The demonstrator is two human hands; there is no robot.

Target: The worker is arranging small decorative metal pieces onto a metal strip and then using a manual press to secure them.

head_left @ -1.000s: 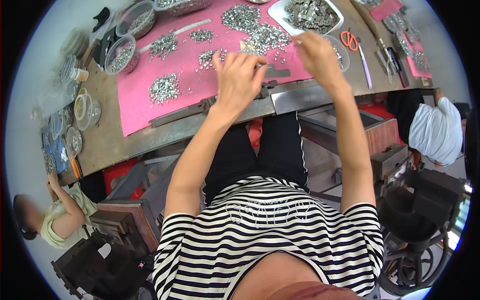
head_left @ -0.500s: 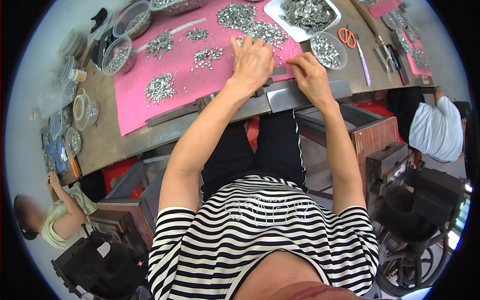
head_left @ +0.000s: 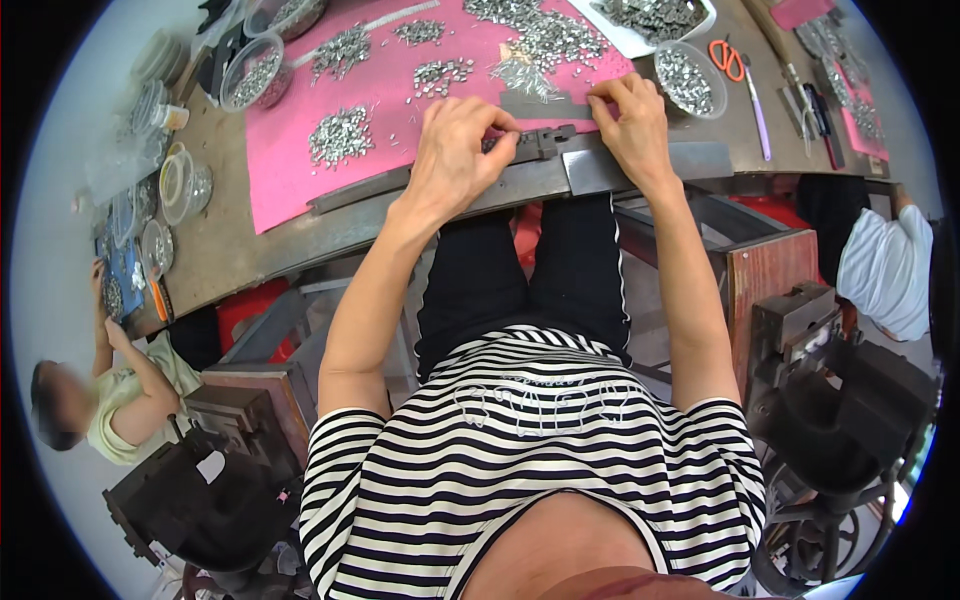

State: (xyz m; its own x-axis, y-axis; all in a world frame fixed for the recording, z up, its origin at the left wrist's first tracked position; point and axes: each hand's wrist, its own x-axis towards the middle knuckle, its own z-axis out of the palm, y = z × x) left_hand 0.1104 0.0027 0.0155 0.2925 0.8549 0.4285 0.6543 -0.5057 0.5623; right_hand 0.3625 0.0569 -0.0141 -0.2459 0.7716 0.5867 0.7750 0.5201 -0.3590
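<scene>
My left hand (head_left: 460, 155) is at the left end of a dark metal fixture (head_left: 545, 141) on the bench's front edge. Its thumb and index finger come together there, and whatever they pinch is too small to make out. To the right, my right hand (head_left: 634, 122) is closed in a pinch beside a flat grey metal bar (head_left: 546, 106); anything between those fingertips is hidden. Just beyond the bar lies a bunch of thin silvery pins (head_left: 528, 76). Small metal pieces (head_left: 442, 76) are scattered on the pink mat (head_left: 285, 190), with another heap (head_left: 341, 136) at the left.
Tubs of metal parts (head_left: 690, 80) (head_left: 256, 72) flank the mat, and a white tray (head_left: 640, 40) stands at the back. Orange-handled scissors (head_left: 727, 60) and a purple-handled tool (head_left: 762, 135) lie right. A metal plate (head_left: 600, 172) lines the front edge. Other people sit at both sides.
My left hand has drawn back from over the pins toward me, to the fixture, uncovering the pins. My right hand stays beside the bar in a pinch. The whole view has shifted slightly.
</scene>
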